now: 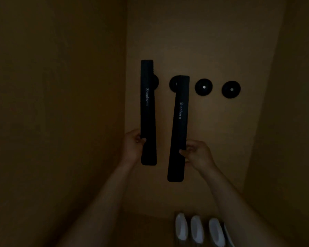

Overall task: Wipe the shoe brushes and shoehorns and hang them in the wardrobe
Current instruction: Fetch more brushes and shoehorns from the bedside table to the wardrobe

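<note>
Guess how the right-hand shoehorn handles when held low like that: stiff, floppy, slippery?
Probably stiff: the right shoehorn stands straight above the right hand, no sag. Likely light, since the fingers pinch only its lower part. Its tilt hints it could pivot in that pinch.

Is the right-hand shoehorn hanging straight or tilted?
Tilted. The right shoehorn leans, its top over the second wall hook, its lower end further left; the right hand grips it.

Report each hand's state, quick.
Left hand: fingers grip the left shoehorn.
Right hand: fingers pinch the right shoehorn.
</note>
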The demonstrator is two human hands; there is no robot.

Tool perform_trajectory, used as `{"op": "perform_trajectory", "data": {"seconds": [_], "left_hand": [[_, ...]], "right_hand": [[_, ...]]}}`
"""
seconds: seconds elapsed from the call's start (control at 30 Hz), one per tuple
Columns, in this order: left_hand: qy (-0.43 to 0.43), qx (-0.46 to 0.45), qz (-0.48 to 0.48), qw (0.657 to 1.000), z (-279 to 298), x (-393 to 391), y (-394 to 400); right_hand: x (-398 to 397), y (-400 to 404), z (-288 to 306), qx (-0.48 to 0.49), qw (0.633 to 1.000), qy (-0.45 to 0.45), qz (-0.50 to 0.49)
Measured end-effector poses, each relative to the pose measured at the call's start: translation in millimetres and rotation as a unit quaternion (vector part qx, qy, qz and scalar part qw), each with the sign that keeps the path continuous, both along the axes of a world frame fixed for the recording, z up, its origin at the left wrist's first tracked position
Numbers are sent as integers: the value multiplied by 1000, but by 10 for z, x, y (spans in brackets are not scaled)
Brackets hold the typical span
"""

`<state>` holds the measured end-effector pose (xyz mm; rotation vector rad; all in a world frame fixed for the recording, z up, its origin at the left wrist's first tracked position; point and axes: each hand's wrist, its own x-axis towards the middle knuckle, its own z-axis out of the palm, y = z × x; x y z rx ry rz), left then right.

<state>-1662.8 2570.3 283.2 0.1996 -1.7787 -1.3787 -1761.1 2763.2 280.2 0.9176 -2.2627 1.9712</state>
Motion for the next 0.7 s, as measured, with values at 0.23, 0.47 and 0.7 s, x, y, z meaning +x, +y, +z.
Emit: {"op": "perform_trajectory", "data": {"seconds": [0.23, 0.47, 0.7], "left_hand": [[26, -19, 10, 999, 440, -357, -219], [-48, -49, 49, 996, 613, -738, -506], [-43, -48, 105, 992, 564, -800, -596]], "right_hand": [[-245, -153, 126, -3, 1000, 22, -2], [-437, -155, 226, -10, 999, 47, -12], [-504, -214, 300, -17, 999, 44, -15]]}}
